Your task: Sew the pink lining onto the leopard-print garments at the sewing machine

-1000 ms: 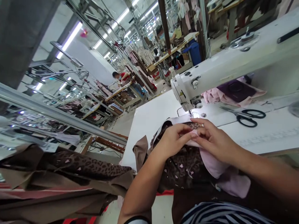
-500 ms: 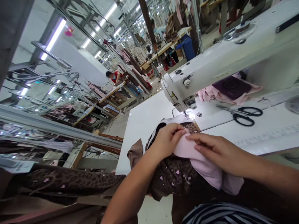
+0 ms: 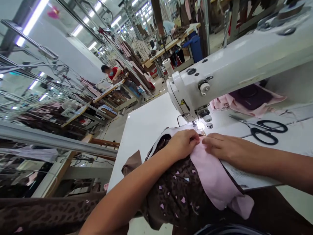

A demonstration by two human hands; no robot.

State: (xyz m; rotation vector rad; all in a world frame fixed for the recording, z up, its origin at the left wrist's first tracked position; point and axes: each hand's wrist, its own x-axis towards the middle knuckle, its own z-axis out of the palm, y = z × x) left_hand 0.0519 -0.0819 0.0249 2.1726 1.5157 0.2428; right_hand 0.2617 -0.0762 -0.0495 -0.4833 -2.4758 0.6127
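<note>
Just in front of the needle of a white sewing machine (image 3: 188,94), my left hand (image 3: 183,143) pinches the upper edge of a pink fabric strip (image 3: 212,176). My right hand (image 3: 225,148) has its fingers pressed together on the same edge, a little to the right. The strip hangs down toward my lap over brown leopard-print fabric (image 3: 176,186) with pink spots. A white-edged dark opening of the garment lies left of my left hand. The lit presser foot is close beyond my fingertips, and my fingers hide part of the fabric edge.
Black-handled scissors (image 3: 265,130) lie on the white table (image 3: 144,117) at the right. Behind them, pink cloth (image 3: 222,101) sits under a dark purple object (image 3: 251,96). More leopard-print fabric (image 3: 49,212) hangs at lower left. A person in red (image 3: 114,73) works in the distance.
The view has moved closer to the machine. My right hand has turned flatter against the strip, and both hands are nearer the needle. The pink strip now hangs straighter and longer.
</note>
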